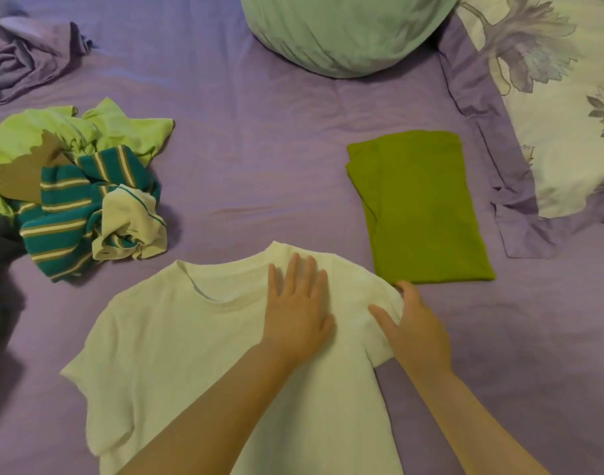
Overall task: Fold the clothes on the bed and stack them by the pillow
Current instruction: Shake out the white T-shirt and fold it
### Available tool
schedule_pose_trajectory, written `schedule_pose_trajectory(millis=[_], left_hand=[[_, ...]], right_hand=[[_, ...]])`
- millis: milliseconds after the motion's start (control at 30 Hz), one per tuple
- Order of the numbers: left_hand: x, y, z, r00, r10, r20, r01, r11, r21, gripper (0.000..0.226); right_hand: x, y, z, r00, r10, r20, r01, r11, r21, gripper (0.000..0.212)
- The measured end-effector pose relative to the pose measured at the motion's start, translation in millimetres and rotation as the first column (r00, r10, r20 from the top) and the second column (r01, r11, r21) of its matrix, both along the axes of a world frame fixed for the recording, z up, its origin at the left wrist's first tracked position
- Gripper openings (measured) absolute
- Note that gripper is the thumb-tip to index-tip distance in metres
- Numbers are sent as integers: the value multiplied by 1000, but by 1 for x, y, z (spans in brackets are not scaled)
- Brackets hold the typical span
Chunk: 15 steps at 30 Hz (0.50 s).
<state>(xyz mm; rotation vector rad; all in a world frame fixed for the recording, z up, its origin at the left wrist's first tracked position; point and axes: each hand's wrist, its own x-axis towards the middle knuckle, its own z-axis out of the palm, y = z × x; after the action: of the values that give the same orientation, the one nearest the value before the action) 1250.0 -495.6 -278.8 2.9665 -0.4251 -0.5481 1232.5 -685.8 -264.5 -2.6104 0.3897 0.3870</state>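
Flat, left hand (299, 311) presses white T-shirt (177, 354); right hand (415, 329) pinches its sleeve (right side).

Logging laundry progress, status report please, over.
Left hand flat on white T-shirt; right hand pinching its sleeve. Green shirt folded by floral pillow. Unfolded pile waiting.

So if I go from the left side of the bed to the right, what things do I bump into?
Pile of unfolded clothes → white T-shirt → left hand pressing it flat → right hand pinching its sleeve → folded green shirt → flowered pillow.
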Motion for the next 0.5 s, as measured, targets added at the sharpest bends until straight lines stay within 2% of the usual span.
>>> schedule_pose_trajectory(millis=[67,100,233,300,333,400,467,500], left_hand=[[-20,-15,-3,999,-37,-20,35,996,-87,76],[-29,-20,-6,998,-56,-38,52,994,-95,79],[-46,-23,-18,996,-20,-90,18,1000,-24,83],[-47,-19,-17,995,14,-95,-16,1000,-20,86],[-48,-17,-15,995,18,-99,-20,1000,-21,85],[-53,-7,-10,994,5,-106,-7,1000,-22,77],[-61,11,-5,995,-12,-101,11,1000,-8,68],[-67,24,-3,995,-18,-100,18,1000,0,65]], right_hand=[[-10,2,0,998,-56,-3,56,998,33,74],[-15,3,-2,998,-58,-7,58,996,60,75],[-24,-1,-4,999,-29,30,22,980,200,50],[-20,-3,-2,999,-28,16,25,979,201,49],[-19,-3,-1,1000,-13,-7,13,989,146,54],[-21,2,4,997,58,-46,-61,996,-67,68],[-23,10,13,977,212,-19,-209,940,-271,73],[-23,16,17,955,296,-3,-282,908,-310,72]])
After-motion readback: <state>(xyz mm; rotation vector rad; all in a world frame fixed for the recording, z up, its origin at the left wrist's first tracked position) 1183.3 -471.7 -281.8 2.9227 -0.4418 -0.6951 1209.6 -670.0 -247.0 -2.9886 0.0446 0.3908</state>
